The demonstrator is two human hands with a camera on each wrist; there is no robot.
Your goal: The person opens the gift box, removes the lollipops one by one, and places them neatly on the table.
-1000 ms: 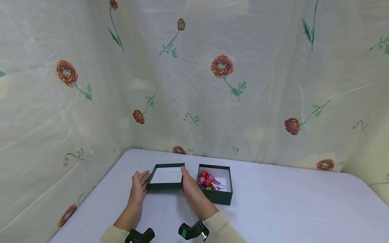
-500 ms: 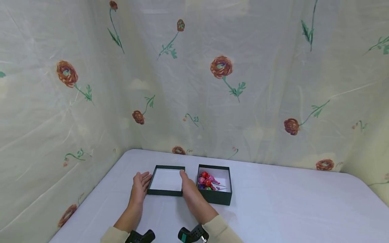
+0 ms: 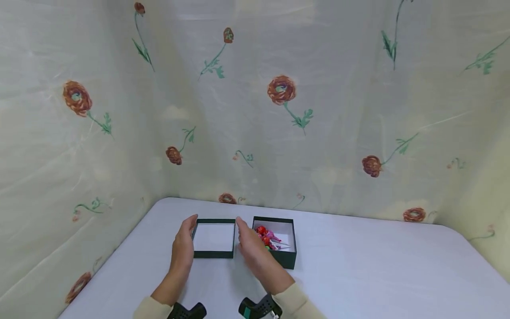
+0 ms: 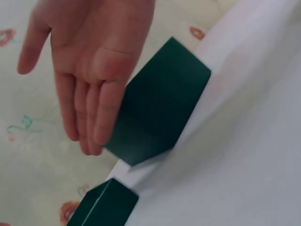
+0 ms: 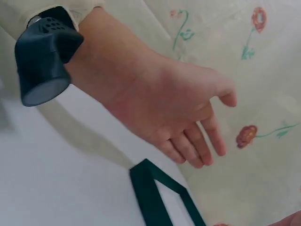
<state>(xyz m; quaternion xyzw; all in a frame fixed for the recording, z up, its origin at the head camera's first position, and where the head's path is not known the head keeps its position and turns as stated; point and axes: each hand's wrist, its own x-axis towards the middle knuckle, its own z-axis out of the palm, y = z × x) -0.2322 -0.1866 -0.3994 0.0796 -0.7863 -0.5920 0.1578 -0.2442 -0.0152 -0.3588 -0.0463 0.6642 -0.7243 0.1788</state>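
A shallow dark green box lid (image 3: 213, 254) lies hollow side up on the table, its white inside showing. Along its left edge stands my left hand (image 3: 182, 248), fingers straight; whether it touches the rim I cannot tell. My right hand (image 3: 256, 250) is by the right edge, and in the right wrist view its fingers are loosely straight, apart from the green rim (image 5: 153, 197). Right of that hand sits a deeper dark green box (image 3: 284, 259) holding several wrapped lollipops (image 3: 268, 237), partly hidden by the hand. Dark green box surfaces (image 4: 160, 103) show beside my left palm.
A white cloth covers the table (image 3: 358, 266), which stretches far to the right of the box. Pale curtains (image 3: 326, 110) printed with flowers hang behind the table and along its left side. A dark device (image 3: 260, 307) is strapped at each wrist.
The lid, tilted in the hands a second ago, now lies flat. My right thumb has left its edge, and the left fingers have drawn together. The head view has shifted slightly right.
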